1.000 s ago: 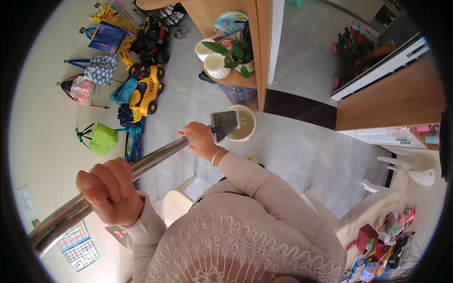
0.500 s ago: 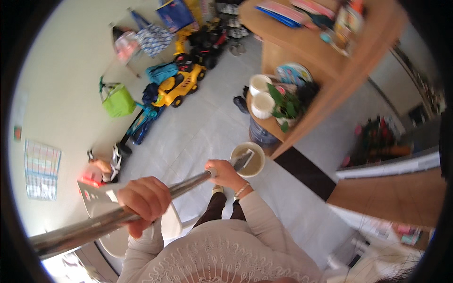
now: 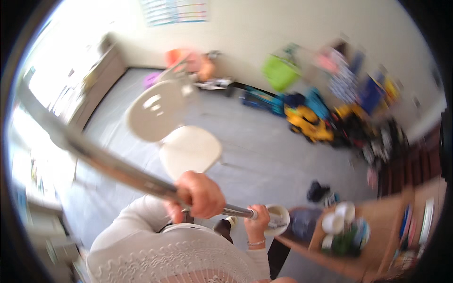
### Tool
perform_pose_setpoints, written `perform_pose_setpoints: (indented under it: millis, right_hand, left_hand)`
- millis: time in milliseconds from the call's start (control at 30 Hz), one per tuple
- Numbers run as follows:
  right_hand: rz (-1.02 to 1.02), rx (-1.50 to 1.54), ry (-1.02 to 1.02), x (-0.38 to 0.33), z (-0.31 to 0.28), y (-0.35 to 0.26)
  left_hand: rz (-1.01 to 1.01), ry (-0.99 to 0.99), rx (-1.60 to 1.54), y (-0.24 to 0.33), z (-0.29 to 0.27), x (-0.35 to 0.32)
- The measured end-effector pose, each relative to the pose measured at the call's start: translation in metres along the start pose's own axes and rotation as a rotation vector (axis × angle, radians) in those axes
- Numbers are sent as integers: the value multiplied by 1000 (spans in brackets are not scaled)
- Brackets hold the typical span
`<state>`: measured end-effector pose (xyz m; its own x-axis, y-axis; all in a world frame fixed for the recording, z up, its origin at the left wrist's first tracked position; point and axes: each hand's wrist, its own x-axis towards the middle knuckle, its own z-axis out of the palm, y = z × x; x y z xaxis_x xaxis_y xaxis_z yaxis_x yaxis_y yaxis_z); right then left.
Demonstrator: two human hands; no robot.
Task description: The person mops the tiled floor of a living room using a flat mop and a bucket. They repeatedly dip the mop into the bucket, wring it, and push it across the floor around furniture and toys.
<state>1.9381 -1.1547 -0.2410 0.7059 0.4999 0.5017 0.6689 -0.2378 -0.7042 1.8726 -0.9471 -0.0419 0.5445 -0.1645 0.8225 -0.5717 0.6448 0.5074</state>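
A mop with a shiny metal pole (image 3: 118, 168) slants across in front of me, its upper end near the left edge. My left hand (image 3: 200, 193) is closed around the middle of the pole. Lower down, my right hand (image 3: 257, 220), with a bracelet at the wrist, grips it just past a pale collar. Beside that hand a cream bucket (image 3: 286, 218) stands on the floor. The mop's lower end reaches toward the bucket, mostly hidden behind the right hand and blurred.
A cream chair (image 3: 188, 148) stands ahead. Toy vehicles (image 3: 309, 125) and hanging bags (image 3: 281, 73) line the wall. At the right, a wooden shelf (image 3: 377, 236) holds white pots (image 3: 334, 222) and a plant (image 3: 347, 243); a bluish water jug (image 3: 303, 222) is beside the bucket.
The view has swung left, bringing the chair and window side into sight, with the shelf now lower right. Both hands keep their grip on the pole.
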Motion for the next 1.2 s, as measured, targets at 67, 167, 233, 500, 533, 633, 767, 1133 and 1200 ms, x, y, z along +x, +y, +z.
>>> perform_pose_setpoints:
  millis: [67, 167, 233, 500, 533, 633, 767, 1133, 1200]
  right_hand:
    - [-15, 15, -118, 4, 27, -27]
    - [-67, 129, -301, 6, 83, -83]
    - [-134, 203, -436, 4, 126, -119]
    - [-15, 547, -1291, -33, 312, -277]
    - [-55, 584, -1370, -44, 335, -293]
    - [-215, 647, -1484, -86, 409, -327]
    - [-352, 749, -1614, -128, 482, -385]
    - [-734, 1022, -1651, -225, 603, -425]
    - [-780, 1078, -1673, -237, 597, -447]
  left_hand:
    - [21, 51, -48, 39, -7, -26]
    - [125, 219, 49, 121, 3, -74]
    - [173, 302, 134, 177, 8, -110]
    - [218, 680, 508, 359, 77, -258]
    - [214, 726, 580, 375, 92, -272]
    - [172, 813, 795, 414, 134, -309]
    - [174, 1043, 1192, 437, 187, -346]
    - [445, 637, 1812, 441, 331, -218]
    - [404, 742, 1945, 427, 343, -210]
